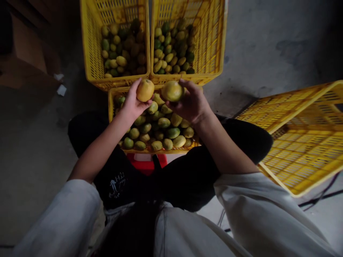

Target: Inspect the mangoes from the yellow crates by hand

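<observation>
White print (pixel 118 184) on the black trousers (pixel 182 178) is unclear. The left hand (pixel 132 102) curls its fingers (pixel 146 104) round a yellow fruit (pixel 145 90); the right hand (pixel 192 102) grips a greenish fruit (pixel 172 91).

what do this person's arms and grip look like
The left sleeve and right sleeve are pale grey, loose and short. The left forearm and right forearm are bare. The left grip and right grip are ungloved; no watch or bracelet shows.
</observation>
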The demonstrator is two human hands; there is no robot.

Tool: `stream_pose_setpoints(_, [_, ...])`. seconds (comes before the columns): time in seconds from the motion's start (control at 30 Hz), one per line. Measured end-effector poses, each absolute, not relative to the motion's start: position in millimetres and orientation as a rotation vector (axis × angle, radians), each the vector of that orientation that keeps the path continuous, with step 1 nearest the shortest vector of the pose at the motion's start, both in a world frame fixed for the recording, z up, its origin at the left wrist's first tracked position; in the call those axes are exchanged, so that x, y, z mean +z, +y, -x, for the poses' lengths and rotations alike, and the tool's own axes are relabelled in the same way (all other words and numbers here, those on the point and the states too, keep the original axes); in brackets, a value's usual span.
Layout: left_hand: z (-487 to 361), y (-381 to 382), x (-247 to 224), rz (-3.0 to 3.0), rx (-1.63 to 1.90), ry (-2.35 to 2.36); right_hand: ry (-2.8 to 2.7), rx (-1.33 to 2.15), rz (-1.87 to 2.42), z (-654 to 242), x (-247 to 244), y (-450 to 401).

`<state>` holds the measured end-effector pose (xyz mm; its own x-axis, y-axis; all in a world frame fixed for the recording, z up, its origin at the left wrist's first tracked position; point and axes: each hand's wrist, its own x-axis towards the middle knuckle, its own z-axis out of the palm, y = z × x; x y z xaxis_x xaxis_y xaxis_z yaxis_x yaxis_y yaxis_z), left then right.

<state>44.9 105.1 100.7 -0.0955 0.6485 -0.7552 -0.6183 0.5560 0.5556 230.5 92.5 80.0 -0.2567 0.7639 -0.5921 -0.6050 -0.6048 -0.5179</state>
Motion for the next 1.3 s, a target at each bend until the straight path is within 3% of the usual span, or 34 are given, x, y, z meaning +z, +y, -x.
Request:
stream_pose_setpoints(0.3, [-49, 95, 124, -0.001, 1.003, 1.224, -0.247, 1.908, 1.097, -232, 67, 93])
stream_pose_setpoints(0.57, [-27, 86, 118, 0.047, 0.982, 1.135, -0.142, 1.991, 1.128, -231, 108, 90])
stream_pose_setpoints(0.83, [4, 11, 141, 0.008, 1.093, 1.264, -0.049, 1.933, 1.009, -231, 117, 42])
stream_pose_setpoints(1.1, [0, -78, 115, 0.153, 1.159, 1.306, 0.095, 1.936, 0.897, -230, 111, -53])
stream_pose_setpoints(1.3, [11, -97, 92, 0.216, 1.063, 1.239, 0.085, 1.919, 0.850, -231, 91, -66])
